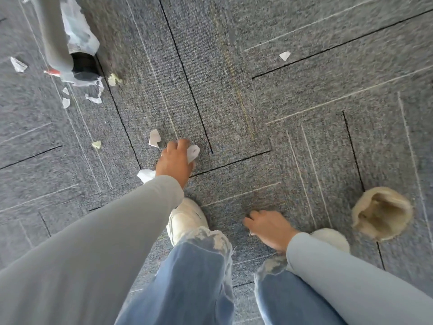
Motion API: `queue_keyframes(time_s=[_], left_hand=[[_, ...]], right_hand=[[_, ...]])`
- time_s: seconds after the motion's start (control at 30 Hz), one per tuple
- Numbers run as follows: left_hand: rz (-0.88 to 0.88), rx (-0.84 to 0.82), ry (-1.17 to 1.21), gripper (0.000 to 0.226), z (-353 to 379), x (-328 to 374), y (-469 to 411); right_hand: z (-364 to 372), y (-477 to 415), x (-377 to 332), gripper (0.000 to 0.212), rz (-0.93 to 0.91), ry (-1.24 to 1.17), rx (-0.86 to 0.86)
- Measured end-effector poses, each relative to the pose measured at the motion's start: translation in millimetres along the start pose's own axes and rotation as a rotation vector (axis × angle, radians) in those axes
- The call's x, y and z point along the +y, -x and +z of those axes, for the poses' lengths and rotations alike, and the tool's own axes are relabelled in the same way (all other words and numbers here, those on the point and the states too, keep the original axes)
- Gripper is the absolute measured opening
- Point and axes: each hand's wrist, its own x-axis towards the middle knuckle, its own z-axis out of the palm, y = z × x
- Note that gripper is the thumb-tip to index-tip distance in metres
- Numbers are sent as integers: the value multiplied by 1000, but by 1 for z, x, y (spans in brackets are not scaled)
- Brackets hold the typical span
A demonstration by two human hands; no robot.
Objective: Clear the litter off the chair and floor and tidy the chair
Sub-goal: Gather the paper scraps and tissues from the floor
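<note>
Litter (193, 153) sits clamped in left hand (175, 162); right hand (269, 225) seems loosely open, empty.

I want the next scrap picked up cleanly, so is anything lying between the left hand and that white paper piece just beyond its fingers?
Nothing visible does. The left hand already holds a white scrap, and the loose paper piece lies just past its fingers on bare carpet.
</note>
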Motion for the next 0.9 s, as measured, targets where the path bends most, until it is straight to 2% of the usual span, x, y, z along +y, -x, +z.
queue_keyframes(time_s=[0.1,0.17,0.3,0.37,0.5,0.57,0.7,0.8,0.9], left_hand=[[-32,-5,63,50,2,-5,-9],[-64,-16,98,51,2,-13,-12],[-88,-10,158,48,6,-26,-15],[-72,25,146,40,9,-30,-15],[-62,39,94,28,15,-35,-14],[-49,24,74,21,16,-35,-15],[-68,10,126,21,12,-34,-10],[-186,96,281,11,3,-44,-1],[-298,205,391,28,-11,-63,-7]], right_hand=[[-12,-7,0,19,-28,-21,24],[-28,-15,-1,8,-40,-42,114],[-69,-39,5,2,-48,-80,217],[-85,-51,7,8,-34,-81,260],[-109,-68,7,37,-3,-59,361],[-118,-74,6,38,-6,-45,373],[-130,-79,8,35,-13,-35,419],[-142,-82,8,33,-23,-26,451],[-160,-92,11,32,-67,2,452]])
